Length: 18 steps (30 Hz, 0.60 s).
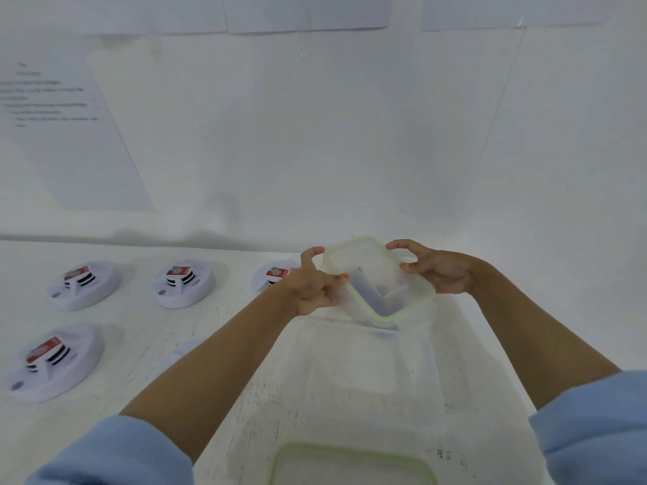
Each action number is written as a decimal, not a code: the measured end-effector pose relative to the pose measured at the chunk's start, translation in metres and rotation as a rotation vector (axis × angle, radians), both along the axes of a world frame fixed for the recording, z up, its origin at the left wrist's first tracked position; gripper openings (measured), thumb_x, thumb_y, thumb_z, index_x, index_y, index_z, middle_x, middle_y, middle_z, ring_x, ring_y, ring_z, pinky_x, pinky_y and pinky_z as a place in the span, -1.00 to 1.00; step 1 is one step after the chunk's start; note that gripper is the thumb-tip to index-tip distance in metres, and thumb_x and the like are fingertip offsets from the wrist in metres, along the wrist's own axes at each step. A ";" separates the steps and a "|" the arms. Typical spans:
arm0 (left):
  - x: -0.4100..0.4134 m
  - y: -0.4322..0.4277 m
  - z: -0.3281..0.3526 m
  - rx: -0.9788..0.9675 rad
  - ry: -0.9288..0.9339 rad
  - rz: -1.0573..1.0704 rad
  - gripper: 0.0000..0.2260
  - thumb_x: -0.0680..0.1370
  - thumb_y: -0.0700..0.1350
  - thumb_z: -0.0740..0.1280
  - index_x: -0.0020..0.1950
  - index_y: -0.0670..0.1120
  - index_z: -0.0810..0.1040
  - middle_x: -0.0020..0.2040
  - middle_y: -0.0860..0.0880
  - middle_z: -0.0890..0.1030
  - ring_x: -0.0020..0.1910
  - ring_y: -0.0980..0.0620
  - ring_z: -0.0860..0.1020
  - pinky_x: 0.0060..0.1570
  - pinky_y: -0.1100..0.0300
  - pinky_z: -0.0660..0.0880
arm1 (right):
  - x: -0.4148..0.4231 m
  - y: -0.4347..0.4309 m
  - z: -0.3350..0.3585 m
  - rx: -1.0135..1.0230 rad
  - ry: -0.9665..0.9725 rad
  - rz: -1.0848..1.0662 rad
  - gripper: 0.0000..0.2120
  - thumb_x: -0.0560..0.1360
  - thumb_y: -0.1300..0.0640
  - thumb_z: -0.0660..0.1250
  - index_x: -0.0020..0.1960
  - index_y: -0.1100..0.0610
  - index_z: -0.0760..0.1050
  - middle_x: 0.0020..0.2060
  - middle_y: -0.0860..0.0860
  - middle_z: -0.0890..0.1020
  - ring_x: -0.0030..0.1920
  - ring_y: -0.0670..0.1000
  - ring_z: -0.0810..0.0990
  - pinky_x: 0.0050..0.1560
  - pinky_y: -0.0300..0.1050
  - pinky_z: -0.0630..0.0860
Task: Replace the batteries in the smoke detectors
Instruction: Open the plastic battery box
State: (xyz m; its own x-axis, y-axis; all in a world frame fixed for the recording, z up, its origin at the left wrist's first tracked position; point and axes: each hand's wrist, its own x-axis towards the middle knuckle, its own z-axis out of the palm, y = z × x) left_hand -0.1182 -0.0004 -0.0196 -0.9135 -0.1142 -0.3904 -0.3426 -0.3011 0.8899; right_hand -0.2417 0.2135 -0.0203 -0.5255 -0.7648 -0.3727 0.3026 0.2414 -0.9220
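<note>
You've got both hands gripping the clear tub (378, 274) by its green rim, centre-right of frame: left hand (315, 285) on the left edge, right hand (436, 271) on the right. The tub's long axis runs diagonally from upper centre to lower right, mouth tilted toward you. Dark shapes inside are probably batteries, too blurred to confirm. The smoke detectors (183, 281) sit face-up on the bench (140, 320), left of frame; your left hand is nearer, with the closest just behind it.

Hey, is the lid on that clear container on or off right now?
Off: left hand and right hand hold the green-rimmed lid tilted above the container.
</note>
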 end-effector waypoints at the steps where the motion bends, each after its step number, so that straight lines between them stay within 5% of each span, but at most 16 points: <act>1: -0.001 0.000 0.000 -0.039 0.019 -0.003 -0.38 0.50 -0.44 0.26 0.39 0.05 0.13 0.14 -0.19 0.40 0.01 -0.11 0.43 0.06 -0.15 0.47 | 0.000 0.000 -0.001 -0.011 -0.009 -0.001 -0.62 0.39 0.22 0.30 0.14 -0.10 0.43 -0.02 0.04 0.55 -0.21 0.02 0.61 -0.26 -0.12 0.61; 7: -0.005 -0.001 0.007 -0.134 0.012 -0.106 -0.51 0.51 -0.44 0.24 0.27 0.06 0.29 0.15 -0.18 0.37 0.03 -0.11 0.41 0.07 -0.08 0.51 | 0.000 0.000 -0.006 -0.042 -0.012 -0.039 -0.69 0.38 0.22 0.33 0.05 -0.09 0.46 -0.04 0.04 0.55 -0.19 0.03 0.59 -0.23 -0.12 0.59; 12: -0.006 -0.002 0.009 -0.201 -0.038 -0.180 -0.50 0.52 -0.41 0.25 0.36 -0.01 0.32 -0.07 -0.16 0.43 -0.14 -0.03 0.45 0.15 -0.05 0.46 | 0.007 -0.003 0.013 0.154 0.278 -0.143 -0.72 0.43 0.23 0.39 0.03 -0.06 0.44 -0.15 0.09 0.55 -0.23 0.06 0.54 -0.32 -0.17 0.51; 15: -0.008 -0.005 0.011 -0.357 -0.004 -0.164 -0.40 0.47 -0.34 0.36 0.40 0.06 0.25 0.20 -0.15 0.41 0.13 -0.13 0.44 0.11 0.03 0.43 | 0.019 0.002 0.018 0.281 0.441 -0.241 -0.59 0.44 0.09 0.40 0.24 -0.09 0.38 -0.09 0.10 0.57 -0.11 0.11 0.53 -0.14 -0.06 0.49; 18: -0.013 -0.009 0.011 -0.470 0.128 -0.064 -0.36 0.50 -0.26 0.36 0.47 0.08 0.15 0.34 -0.04 0.30 0.31 -0.05 0.32 0.21 0.09 0.34 | 0.036 0.015 0.025 0.352 0.395 -0.206 -0.39 0.41 -0.01 0.40 0.36 -0.22 0.20 0.07 0.10 0.57 -0.11 0.13 0.59 -0.12 -0.06 0.57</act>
